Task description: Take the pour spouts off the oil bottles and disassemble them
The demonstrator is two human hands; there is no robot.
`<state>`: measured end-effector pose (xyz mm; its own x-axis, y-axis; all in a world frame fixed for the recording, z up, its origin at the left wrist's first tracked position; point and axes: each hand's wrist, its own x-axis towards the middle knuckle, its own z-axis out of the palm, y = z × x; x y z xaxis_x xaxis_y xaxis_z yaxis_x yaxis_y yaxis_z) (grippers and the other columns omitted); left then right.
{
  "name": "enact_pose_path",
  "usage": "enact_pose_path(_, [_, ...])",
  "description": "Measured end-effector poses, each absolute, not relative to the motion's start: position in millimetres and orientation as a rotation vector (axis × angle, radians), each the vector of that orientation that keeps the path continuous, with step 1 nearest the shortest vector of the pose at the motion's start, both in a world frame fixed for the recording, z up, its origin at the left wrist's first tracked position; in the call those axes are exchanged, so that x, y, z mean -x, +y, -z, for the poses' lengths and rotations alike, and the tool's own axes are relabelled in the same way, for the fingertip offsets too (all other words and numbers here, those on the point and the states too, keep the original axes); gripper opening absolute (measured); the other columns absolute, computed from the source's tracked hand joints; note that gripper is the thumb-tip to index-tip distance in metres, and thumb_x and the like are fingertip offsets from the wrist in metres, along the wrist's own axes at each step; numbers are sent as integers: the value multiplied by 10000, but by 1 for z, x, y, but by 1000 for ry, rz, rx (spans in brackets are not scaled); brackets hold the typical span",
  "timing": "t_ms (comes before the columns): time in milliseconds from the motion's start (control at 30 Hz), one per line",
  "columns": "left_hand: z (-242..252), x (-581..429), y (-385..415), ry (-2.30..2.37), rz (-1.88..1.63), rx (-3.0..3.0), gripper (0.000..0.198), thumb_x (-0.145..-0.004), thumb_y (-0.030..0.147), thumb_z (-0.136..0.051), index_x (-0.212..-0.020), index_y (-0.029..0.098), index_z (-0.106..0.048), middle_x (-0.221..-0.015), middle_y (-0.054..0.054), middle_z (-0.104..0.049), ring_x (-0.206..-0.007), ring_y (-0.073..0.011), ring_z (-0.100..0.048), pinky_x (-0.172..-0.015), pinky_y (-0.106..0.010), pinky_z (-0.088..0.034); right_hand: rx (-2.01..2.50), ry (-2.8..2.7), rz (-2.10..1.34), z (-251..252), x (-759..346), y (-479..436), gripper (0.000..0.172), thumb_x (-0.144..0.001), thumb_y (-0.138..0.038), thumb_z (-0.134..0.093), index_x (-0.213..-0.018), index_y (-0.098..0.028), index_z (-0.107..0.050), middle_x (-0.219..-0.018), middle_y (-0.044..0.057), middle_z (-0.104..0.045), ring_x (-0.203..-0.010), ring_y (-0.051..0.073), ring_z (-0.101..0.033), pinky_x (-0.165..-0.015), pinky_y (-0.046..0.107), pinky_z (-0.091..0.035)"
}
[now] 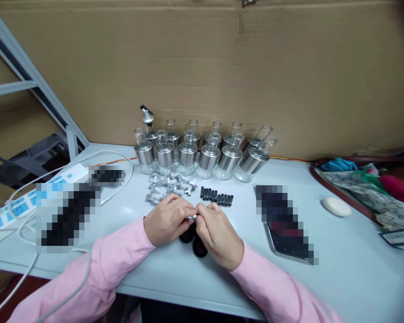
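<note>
My left hand (pixel 166 220) and my right hand (pixel 218 233) meet at the table's middle, fingers pinched together on a small silver metal part (pixel 191 218). Two black round caps (pixel 195 242) lie on the table just under my hands. Beyond my fingers lies a heap of silver pourer spouts (pixel 170 185) and a row of small black plugs (pixel 217 196). Farther back stand several glass bottles with steel collars (pixel 202 150); one at the back left has a pourer spout fitted (pixel 147 116).
A white power strip (pixel 27 197) with cables lies at the left. A white oval object (pixel 336 206) sits at the right, near a tray of coloured items (pixel 373 184). Cardboard (pixel 222 67) walls the back. Blurred patches cover objects left and right of my hands.
</note>
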<state>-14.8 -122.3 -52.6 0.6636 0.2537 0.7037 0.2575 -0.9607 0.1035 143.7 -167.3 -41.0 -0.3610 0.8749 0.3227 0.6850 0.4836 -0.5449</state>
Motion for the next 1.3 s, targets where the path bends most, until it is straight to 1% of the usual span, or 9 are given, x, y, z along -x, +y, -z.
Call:
enact_pose_path(167, [51,17,-123,-450,1156,2846,95,-853,113,-383,-926,153,-430,-779,-54,-616,-688,-142,-566,-703,-342,-430,1294,-2177,-414,42,-144,-168,200,-827,-150,-248,-647,-204,-316,-517,-42,-429,-472,123,-332,-621,279,-257])
enact_pose_path(333, [49,15,-125,-445,1153,2843,105,-846,104,-380,-915,150,-444,-766,-56,-611,-691,-148,-551,-709,-343,-422,1279,-2155,-440,43,-145,-166,173,-790,-145,-285,-630,-199,-323,-521,-45,-426,-481,113,-347,-618,273,-250])
enact_pose_path(467, [48,13,-128,-498,1162,2921,112,-802,96,-410,-897,150,-436,-680,-35,-563,-650,-149,-502,-651,-307,-422,1260,-2149,-441,43,-145,-166,157,-751,-138,-325,-606,-194,-349,-509,-47,-422,-480,105,-354,-615,271,-253])
enact_pose_path(567, [48,12,-129,-515,1178,2949,113,-788,109,-444,-892,153,-445,-653,-22,-534,-624,-144,-472,-618,-289,-411,1242,-2155,-457,44,-145,-167,153,-751,-143,-330,-616,-192,-384,-514,-44,-435,-477,106,-349,-612,271,-262])
enact_pose_path(833, [55,13,-127,-558,1280,3016,125,-820,110,-451,-934,158,-431,-735,-38,-533,-688,-146,-485,-648,-292,-431,1214,-2119,-508,42,-148,-166,176,-792,-165,-318,-621,-195,-348,-522,-50,-407,-487,106,-359,-613,274,-268])
enact_pose_path(1000, [57,14,-125,-521,1405,3023,184,-813,75,-427,-970,160,-384,-780,-48,-512,-711,-145,-484,-643,-289,-463,1170,-2135,-541,41,-151,-167,197,-892,-226,-327,-741,-192,-448,-622,-26,-512,-569,119,-426,-634,268,-287])
enact_pose_path(1167, [56,16,-126,-583,1432,3028,190,-836,88,-407,-1011,157,-377,-891,-80,-495,-802,-144,-508,-648,-255,-486,1100,-2143,-467,42,-153,-165,176,-924,-249,-346,-891,-198,-511,-756,-1,-606,-644,120,-496,-654,270,-291])
enact_pose_path(1233, [56,15,-127,-569,1466,3005,182,-845,100,-409,-1013,159,-371,-900,-77,-486,-818,-142,-511,-660,-254,-489,1065,-2155,-411,41,-154,-163,179,-923,-255,-353,-884,-186,-514,-759,10,-611,-645,119,-501,-649,271,-291])
enact_pose_path(1300, [56,14,-128,-552,1483,2998,167,-853,115,-413,-1008,158,-368,-897,-75,-483,-814,-138,-513,-661,-250,-490,1043,-2178,-338,40,-154,-163,213,-928,-240,-332,-837,-176,-513,-707,9,-599,-608,116,-482,-635,275,-279])
